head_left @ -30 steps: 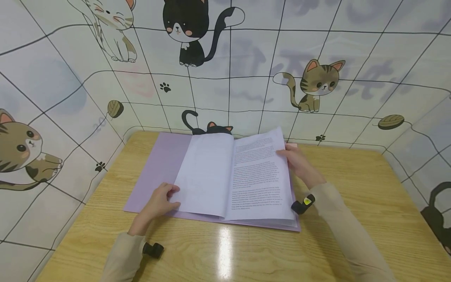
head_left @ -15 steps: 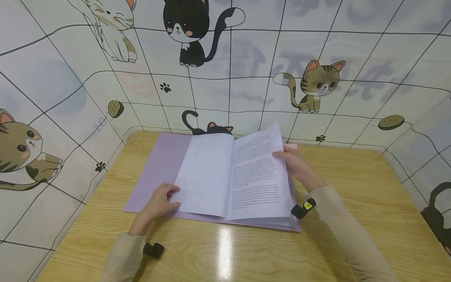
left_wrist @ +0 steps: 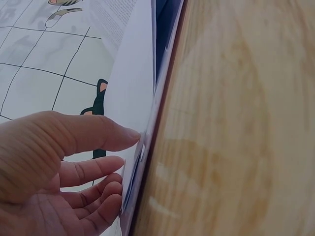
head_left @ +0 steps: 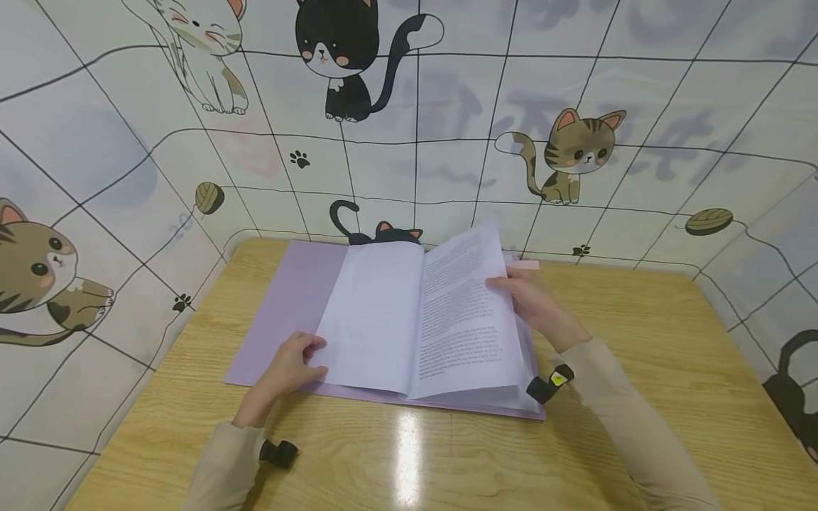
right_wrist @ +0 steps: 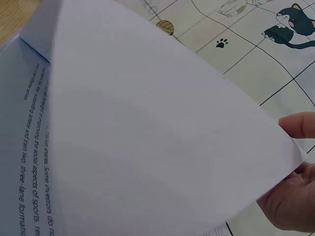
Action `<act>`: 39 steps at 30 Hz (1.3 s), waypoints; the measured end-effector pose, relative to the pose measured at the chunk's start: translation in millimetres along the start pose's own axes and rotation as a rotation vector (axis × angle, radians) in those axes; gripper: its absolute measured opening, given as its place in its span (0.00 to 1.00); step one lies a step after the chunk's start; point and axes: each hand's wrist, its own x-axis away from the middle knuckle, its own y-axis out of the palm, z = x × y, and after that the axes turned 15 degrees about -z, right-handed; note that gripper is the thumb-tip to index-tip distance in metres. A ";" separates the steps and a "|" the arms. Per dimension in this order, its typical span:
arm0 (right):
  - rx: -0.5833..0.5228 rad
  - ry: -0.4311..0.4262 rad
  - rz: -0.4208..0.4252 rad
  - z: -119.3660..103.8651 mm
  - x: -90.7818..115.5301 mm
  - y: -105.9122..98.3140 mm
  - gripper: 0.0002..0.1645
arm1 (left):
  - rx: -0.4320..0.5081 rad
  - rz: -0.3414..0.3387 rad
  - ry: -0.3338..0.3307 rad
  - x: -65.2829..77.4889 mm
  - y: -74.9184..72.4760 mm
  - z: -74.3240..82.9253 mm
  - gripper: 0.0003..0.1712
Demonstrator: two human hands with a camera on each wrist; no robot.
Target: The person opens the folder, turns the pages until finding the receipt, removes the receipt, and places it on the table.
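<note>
A lilac folder [head_left: 281, 291] lies spread on the table with white sheets inside. My right hand [head_left: 535, 301] pinches the outer edge of a printed page [head_left: 456, 319], which is raised and bowed off the sheets beneath. The right wrist view shows that page's blank underside [right_wrist: 147, 118], with the right hand [right_wrist: 293, 196] at its edge and printed text below. On the left, a blank page [head_left: 371, 316] lies flat. My left hand [head_left: 290, 363] rests at its outer edge; in the left wrist view the thumb [left_wrist: 110, 135] touches the paper and the other fingers are loosely bent.
The wooden table [head_left: 345, 461] extends around the folder. A pink tab [head_left: 527, 265] shows behind the right hand. Walls printed with cartoon cats [head_left: 581, 156] and grid lines enclose the table at the back and sides. A black camera [head_left: 278, 454] sits at the left wrist.
My right hand has moved a little left, carrying the printed page's edge with it, so the page bows more and shows more sheets beneath. The left hand has stayed in place.
</note>
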 end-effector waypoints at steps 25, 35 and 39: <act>-0.051 0.028 -0.098 -9.6 -6.4 40.9 0.27 | 0.006 -0.010 -0.037 -1.1 -0.3 0.4 0.22; -0.067 0.015 -0.068 -12.5 -15.2 57.1 0.29 | -0.010 -0.043 -0.058 -4.1 -2.9 0.9 0.22; -0.085 0.007 -0.060 -12.2 -19.9 62.1 0.29 | -0.045 -0.038 -0.058 -4.9 -3.8 5.1 0.21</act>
